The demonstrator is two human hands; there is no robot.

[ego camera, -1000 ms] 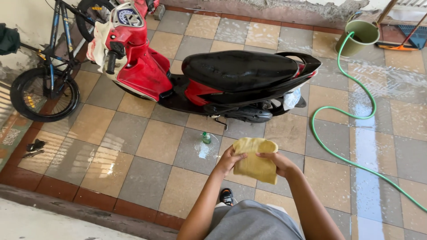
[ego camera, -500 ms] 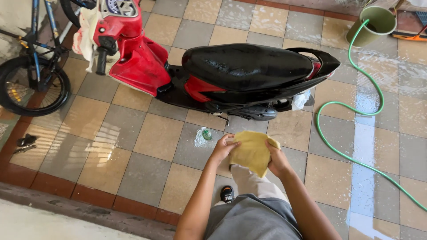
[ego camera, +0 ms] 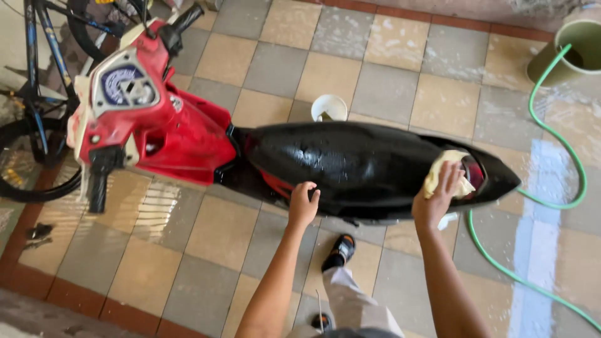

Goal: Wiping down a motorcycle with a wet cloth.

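Note:
A red scooter (ego camera: 169, 125) with a wet black seat (ego camera: 350, 163) stands across the tiled floor in front of me. My right hand (ego camera: 438, 194) presses a yellow cloth (ego camera: 447, 172) against the rear of the seat, beside the red tail light (ego camera: 474, 172). My left hand (ego camera: 303, 203) rests on the near edge of the seat with fingers curled, holding nothing.
A white bucket (ego camera: 329, 107) sits behind the scooter. A green hose (ego camera: 551, 131) snakes from a green pot (ego camera: 573, 53) at the top right down the wet floor. A blue bicycle (ego camera: 37, 94) leans at the left. My black shoe (ego camera: 339, 250) is under the seat.
I have moved close to the scooter. Both hands, which held the yellow cloth together, have separated: the right took the cloth to the seat's rear, the left went to the seat edge.

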